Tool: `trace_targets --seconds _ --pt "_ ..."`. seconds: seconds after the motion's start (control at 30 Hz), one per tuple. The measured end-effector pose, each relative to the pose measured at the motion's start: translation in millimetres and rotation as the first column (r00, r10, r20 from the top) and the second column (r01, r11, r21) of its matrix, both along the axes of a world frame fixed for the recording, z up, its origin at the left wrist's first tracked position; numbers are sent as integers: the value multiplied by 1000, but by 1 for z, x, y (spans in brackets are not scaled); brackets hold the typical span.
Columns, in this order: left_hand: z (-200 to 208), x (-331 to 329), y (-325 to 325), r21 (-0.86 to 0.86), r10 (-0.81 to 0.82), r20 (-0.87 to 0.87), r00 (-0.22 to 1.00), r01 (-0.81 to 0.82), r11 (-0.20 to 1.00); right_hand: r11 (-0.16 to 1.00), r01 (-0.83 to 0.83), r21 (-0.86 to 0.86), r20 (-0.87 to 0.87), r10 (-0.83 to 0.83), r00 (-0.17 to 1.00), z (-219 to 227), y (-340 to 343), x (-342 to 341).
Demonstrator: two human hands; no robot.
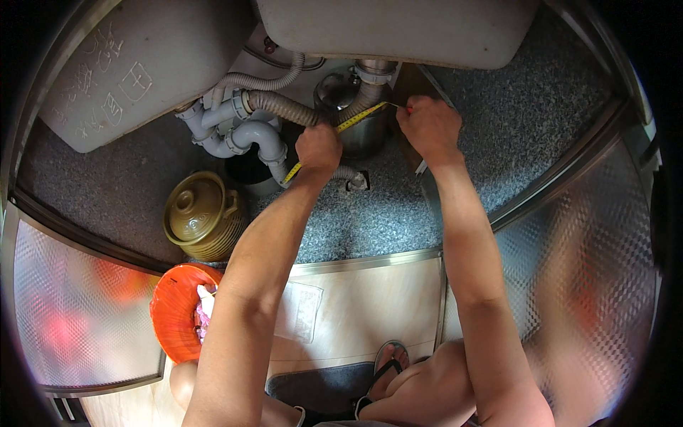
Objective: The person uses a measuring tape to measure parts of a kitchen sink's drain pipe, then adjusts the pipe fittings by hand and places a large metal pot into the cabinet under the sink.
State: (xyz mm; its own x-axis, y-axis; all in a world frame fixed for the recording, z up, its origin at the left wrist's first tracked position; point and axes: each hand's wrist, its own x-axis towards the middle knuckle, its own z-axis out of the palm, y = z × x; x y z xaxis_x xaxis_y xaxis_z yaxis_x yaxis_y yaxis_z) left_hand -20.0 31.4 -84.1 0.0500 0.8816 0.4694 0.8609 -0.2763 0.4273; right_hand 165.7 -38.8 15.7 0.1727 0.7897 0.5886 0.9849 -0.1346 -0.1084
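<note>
A yellow measuring tape [361,117] is stretched between my two hands inside an under-sink cabinet. My left hand [318,148] is closed around the tape beside the corrugated drain hose [282,107], and a short end of the tape sticks out below it near the grey drain pipes [257,135]. At the other end, my right hand [431,127] is closed, with a bit of red showing at its fingertips where the tape arrives. Behind the tape stands a shiny metal pot [366,135], partly hidden by it and the hoses.
A brown lidded clay pot [202,213] sits on the speckled cabinet floor [363,228] at left. Two sink basins [398,28] hang overhead. An orange bucket [174,313] with items inside stands at the cabinet's front left. Textured glass doors [85,306] are open on both sides.
</note>
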Motion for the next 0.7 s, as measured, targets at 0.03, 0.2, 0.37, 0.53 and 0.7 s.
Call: trace_targets --seconds 0.03,0.2,0.37,0.53,0.7 --pt "-1 -1 1 0 1 0 1000 -1 1000 1000 0 -27 12 0 1000 0 2 -1" --pt "5 -7 2 37 -73 -145 987 79 996 998 -12 -58 11 13 1000 -1 2 -6" --pt "17 -8 -2 212 -178 -220 959 225 951 999 -9 -46 20 10 1000 -1 2 -3" --pt "16 -8 -2 353 -171 -365 915 306 884 997 -33 -64 -19 32 999 4 0 -7" --pt "15 -11 0 408 -171 -440 881 366 836 996 -50 -72 -45 47 998 3 0 -5"
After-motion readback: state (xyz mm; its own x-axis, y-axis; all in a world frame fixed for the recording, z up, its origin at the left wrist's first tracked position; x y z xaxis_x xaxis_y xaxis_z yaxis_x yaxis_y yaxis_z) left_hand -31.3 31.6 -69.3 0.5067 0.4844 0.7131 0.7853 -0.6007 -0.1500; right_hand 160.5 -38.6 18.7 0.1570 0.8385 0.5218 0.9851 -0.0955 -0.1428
